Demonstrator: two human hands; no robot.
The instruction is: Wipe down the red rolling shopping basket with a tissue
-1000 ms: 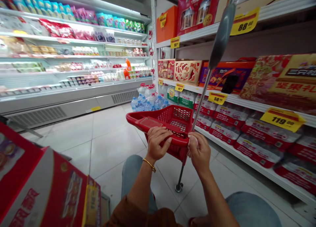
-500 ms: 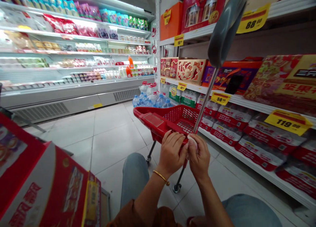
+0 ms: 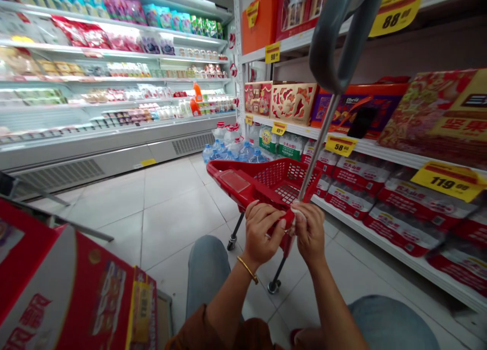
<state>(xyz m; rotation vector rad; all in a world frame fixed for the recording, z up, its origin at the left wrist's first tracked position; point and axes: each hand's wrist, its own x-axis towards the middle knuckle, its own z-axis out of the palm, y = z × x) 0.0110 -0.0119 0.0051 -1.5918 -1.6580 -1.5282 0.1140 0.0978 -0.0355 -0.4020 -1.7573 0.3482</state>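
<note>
My left hand (image 3: 262,232), with a gold bangle (image 3: 247,269) on its wrist, curls over the front rim of a red plastic wheeled shopping basket (image 3: 266,180). My right hand (image 3: 310,233) closes at the base of the basket's metal handle pole (image 3: 317,147), beside the rim. A small pale scrap (image 3: 299,211) shows at its fingertips, too small to name. The pole rises to a grey looped grip (image 3: 335,35), cut off by the top edge. The basket's interior looks bare.
A lit refrigerated display (image 3: 114,86) runs along the left, and shelves with gift boxes (image 3: 292,104) and shrink-wrapped bottle packs (image 3: 403,223) stand on the right. Bottled water (image 3: 236,149) stands ahead. A large red carton (image 3: 83,289) sits at lower left. My denim-clad knees lie below.
The basket has shifted slightly right and tilted, and the grey grip now appears larger near the top edge. Both hands have stayed on the basket.
</note>
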